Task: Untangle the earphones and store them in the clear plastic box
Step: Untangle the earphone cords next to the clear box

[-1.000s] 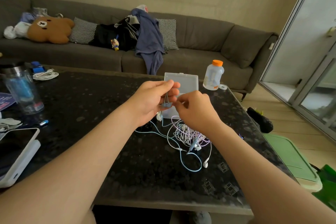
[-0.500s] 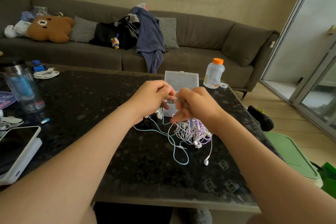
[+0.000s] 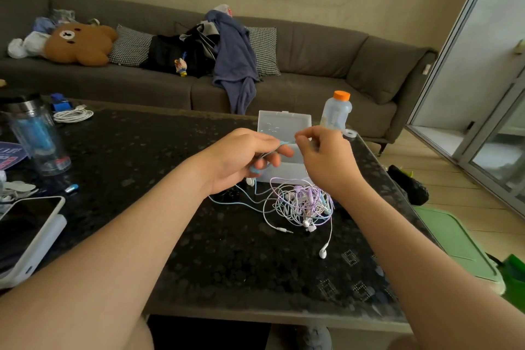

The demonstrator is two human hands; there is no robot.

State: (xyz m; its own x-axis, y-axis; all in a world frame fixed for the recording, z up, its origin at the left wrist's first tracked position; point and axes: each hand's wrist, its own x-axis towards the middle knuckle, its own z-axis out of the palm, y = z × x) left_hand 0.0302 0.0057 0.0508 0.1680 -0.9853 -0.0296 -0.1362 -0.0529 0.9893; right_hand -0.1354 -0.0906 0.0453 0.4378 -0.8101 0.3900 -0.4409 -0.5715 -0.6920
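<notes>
Pinching a pale blue cord [image 3: 287, 143] in both left grip [image 3: 241, 159] and right grip [image 3: 326, 156], drawn short between them. Just below the right grip, on the bench [image 3: 199, 250]: tangled earphones [image 3: 301, 204]. Directly behind both grips: open clear plastic box [image 3: 284, 125].

The left hand [image 3: 240, 159] and right hand [image 3: 326, 159] are bare. The long left arm [image 3: 127, 236] and right arm [image 3: 397, 250] are bare too.
</notes>
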